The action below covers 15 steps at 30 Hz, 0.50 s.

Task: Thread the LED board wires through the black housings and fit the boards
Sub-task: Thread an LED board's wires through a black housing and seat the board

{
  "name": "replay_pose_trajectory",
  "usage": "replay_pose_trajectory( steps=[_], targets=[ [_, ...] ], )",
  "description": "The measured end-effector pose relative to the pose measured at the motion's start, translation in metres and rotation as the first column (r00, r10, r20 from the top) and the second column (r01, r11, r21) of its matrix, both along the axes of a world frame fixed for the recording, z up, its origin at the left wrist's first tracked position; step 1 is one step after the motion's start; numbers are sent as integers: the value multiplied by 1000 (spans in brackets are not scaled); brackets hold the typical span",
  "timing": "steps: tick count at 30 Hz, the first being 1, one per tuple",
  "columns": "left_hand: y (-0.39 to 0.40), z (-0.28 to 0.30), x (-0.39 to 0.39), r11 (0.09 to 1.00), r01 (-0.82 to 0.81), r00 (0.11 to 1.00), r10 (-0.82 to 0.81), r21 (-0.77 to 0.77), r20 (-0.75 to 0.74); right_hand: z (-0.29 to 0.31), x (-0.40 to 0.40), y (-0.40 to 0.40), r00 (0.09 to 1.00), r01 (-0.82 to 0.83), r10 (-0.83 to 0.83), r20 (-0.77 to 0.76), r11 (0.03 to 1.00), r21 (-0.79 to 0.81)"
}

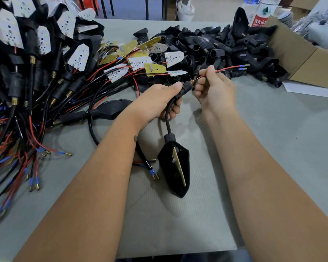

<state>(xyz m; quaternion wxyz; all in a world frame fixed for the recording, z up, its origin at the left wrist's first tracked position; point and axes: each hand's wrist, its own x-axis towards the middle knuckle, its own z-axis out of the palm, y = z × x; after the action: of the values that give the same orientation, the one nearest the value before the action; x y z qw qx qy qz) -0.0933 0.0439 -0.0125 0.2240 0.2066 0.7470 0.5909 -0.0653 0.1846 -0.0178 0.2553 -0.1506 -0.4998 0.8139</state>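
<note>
My left hand (pixel 162 102) is wrapped around the black stem of a housing, thumb lying along its upper end near the brass threaded tip (pixel 191 81). My right hand (pixel 214 87) pinches the twisted red and black wires (pixel 226 69) just where they come out of that tip, and the wires run on to the far right, ending in blue-sleeved brass terminals. Below my left hand the flexible stem curves down to the black housing (pixel 175 170), which hangs near me over the grey table (pixel 273 138). The LED board (pixel 179 167) sits edge-on in its open mouth, tilted and, I judge, not yet seated.

The whole piece looks light. The wires are thin and limp, so I would hold them close to the tip and pull straight, since a sideways tug could strain where they join the board. The stem bends like rubber, so the firm collar near the thread is the better hold. The board looks thin and stiff; I would press it home by its edges.

To the far left lies a pile of finished lamps (pixel 36 59); loose boards (pixel 140 62) lie in the middle, empty housings (pixel 216 44) to the far right beside a cardboard box (pixel 299 59).
</note>
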Motion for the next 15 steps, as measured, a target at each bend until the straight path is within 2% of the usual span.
replay_pose_trajectory(
  steps=[7, 15],
  targets=[
    [-3, 1, -2, 998, -32, 999, 30, 51, 31, 1, -3, 3, 990, 96, -111, -83, 981, -170],
    [-6, -2, -4, 992, -74, 993, 64, 103, 98, 2, -6, 2, 963, 175, -215, -165, 958, -227]
  ],
)
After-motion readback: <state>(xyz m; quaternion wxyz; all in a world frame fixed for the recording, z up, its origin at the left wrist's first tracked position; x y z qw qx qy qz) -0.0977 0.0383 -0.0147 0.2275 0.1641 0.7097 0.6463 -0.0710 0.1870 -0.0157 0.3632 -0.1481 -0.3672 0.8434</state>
